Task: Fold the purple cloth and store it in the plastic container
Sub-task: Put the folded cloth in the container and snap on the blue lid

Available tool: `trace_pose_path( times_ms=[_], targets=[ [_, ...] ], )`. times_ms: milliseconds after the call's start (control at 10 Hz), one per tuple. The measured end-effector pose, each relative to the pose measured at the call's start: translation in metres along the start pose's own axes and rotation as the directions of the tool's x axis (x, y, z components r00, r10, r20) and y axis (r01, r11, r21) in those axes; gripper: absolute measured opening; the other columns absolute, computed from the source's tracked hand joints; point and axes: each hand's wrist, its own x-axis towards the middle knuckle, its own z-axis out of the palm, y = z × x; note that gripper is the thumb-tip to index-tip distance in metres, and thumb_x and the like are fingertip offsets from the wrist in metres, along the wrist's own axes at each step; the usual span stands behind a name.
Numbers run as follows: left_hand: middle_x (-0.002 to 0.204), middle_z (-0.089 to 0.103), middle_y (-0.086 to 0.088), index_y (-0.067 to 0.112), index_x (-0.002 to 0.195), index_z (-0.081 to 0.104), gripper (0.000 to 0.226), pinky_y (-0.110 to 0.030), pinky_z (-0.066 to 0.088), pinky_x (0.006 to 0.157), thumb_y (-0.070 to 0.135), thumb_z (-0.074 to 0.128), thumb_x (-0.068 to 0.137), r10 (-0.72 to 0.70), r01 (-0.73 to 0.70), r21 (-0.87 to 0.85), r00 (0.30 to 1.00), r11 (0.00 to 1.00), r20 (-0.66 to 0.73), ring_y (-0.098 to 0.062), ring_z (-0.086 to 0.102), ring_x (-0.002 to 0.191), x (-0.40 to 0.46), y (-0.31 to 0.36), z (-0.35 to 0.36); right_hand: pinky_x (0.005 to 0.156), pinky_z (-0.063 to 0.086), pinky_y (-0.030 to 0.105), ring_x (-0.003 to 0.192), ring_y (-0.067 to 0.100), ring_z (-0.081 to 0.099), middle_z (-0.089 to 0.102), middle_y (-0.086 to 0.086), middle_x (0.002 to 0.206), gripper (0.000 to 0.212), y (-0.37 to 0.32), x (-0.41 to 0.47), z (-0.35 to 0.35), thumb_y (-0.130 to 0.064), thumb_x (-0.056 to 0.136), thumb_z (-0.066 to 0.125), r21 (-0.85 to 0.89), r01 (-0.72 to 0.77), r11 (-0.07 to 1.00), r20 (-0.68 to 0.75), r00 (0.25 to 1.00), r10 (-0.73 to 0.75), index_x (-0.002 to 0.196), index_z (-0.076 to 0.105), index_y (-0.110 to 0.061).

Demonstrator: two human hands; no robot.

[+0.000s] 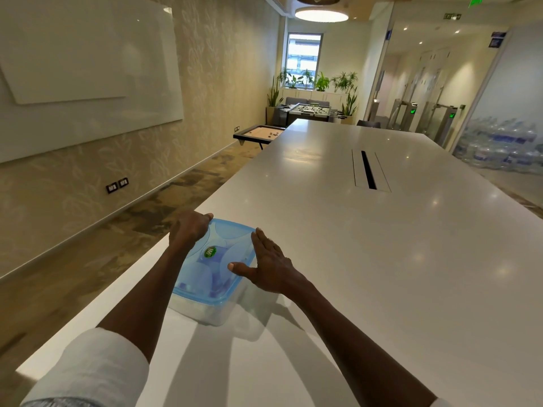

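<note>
At the bench's (382, 259) left edge, the left hand (188, 229) grips the plastic container's (205, 306) far corner; the right hand (271, 267) rests open-fingered on its lid (217, 251). Light, rigid, probably slippery; hold the rim.

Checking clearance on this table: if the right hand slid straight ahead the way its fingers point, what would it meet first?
Likely nothing: the right hand points up along the blue lid's right edge, then over bare white table. Depth is uncertain.
</note>
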Motion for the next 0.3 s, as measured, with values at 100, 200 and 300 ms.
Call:
trace_pose_path(
  times_ms=[100, 200, 300],
  targets=[
    [0.111, 0.067, -0.026, -0.006, 0.102, 0.068, 0.052, -0.042, 0.048, 0.086, 0.042, 0.052, 0.094, 0.035, -0.034, 0.094, 0.999, 0.995, -0.01, -0.04, 0.062, 0.102, -0.005, 0.005, -0.004, 0.122, 0.013, 0.049, 0.152, 0.023, -0.003, -0.011, -0.001, 0.164, 0.102, 0.001, -0.004, -0.004, -0.073, 0.085, 0.044, 0.036, 0.006, 0.999, 0.015, 1.0, -0.007, 0.155, -0.005, -0.018],
    [0.114, 0.066, -0.027, -0.007, 0.106, 0.066, 0.052, -0.042, 0.048, 0.086, 0.041, 0.047, 0.097, 0.092, -0.084, 0.224, 0.995, 0.971, -0.024, -0.041, 0.061, 0.105, -0.005, 0.007, -0.006, 0.123, 0.01, 0.046, 0.152, 0.021, -0.003, -0.009, 0.002, 0.164, 0.093, 0.006, -0.008, -0.007, -0.069, 0.091, 0.037, 0.076, -0.006, 0.997, -0.052, 0.999, 0.01, 0.155, -0.004, -0.015],
    [0.115, 0.065, -0.028, -0.008, 0.109, 0.063, 0.051, -0.044, 0.048, 0.09, 0.04, 0.049, 0.096, 0.109, -0.093, 0.181, 0.991, 0.979, -0.077, -0.042, 0.061, 0.107, -0.008, 0.022, -0.005, 0.123, 0.009, 0.044, 0.152, 0.023, -0.001, -0.005, 0.007, 0.165, 0.084, 0.02, -0.017, -0.013, -0.063, 0.096, 0.032, 0.043, -0.041, 0.998, -0.216, 0.975, 0.05, 0.155, 0.002, -0.011]
  ],
)
